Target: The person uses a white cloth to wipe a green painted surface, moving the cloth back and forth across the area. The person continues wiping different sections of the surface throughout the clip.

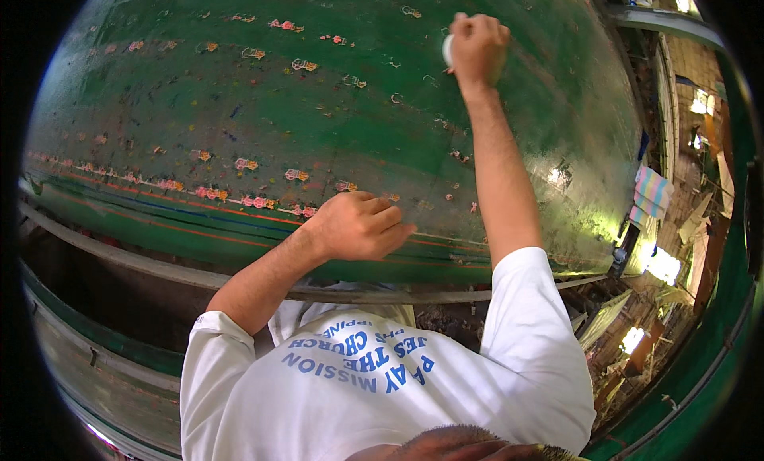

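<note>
Before me stretches a broad green tabletop (159,87), marked with rows of small pink, yellow and white floral prints and scattered paint specks. Out over its far right part, my right hand (481,47) is closed round a white, round-edged object (448,50); the fingers hide most of it, so its kind does not show. Close to the near edge, above a row of pink and yellow flower prints (259,202), my left hand (362,225) is curled with its fingers bent in. Whatever the left fingers may hold is hidden.
Orange and dark blue lines (183,213) run along the near side of the table. A rail (127,258) passes between it and my body. A pastel striped cloth (652,194) hangs at the right end. Beyond lie wooden boards (692,230) and debris.
</note>
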Tool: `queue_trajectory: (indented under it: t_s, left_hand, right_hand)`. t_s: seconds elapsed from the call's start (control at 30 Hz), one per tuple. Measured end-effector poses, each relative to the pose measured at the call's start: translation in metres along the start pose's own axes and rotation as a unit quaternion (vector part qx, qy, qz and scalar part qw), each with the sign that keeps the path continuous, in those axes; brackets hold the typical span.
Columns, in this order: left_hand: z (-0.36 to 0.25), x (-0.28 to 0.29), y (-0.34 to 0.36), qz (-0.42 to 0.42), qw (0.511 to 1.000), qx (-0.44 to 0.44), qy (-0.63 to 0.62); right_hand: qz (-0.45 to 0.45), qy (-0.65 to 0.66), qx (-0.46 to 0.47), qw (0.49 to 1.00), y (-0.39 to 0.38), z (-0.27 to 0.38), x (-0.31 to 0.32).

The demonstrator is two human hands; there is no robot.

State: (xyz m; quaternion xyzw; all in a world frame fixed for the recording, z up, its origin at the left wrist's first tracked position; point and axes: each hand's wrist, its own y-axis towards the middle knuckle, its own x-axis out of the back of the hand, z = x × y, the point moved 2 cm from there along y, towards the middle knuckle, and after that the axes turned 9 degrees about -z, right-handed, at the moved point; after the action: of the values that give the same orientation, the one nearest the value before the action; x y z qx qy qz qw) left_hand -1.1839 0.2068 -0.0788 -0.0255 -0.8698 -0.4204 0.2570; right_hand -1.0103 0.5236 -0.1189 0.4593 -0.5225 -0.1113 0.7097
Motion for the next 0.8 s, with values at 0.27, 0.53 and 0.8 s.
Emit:
queue_trajectory:
  t_s: [0.27,0.53,0.8]
  left_hand:
    - [-0.002,-0.002,0.002,-0.033,0.999,0.008,-0.001]
    - [0.003,0.001,0.000,0.023,0.999,0.022,0.003]
    - [0.001,0.001,0.001,0.006,1.000,0.008,-0.003]
  right_hand:
    - [0.071,0.227,0.061,0.969,-0.026,0.105,0.031]
    - [0.080,0.187,0.093,0.975,-0.023,0.123,0.039]
    - [0.058,0.081,0.008,0.995,0.008,0.062,-0.002]
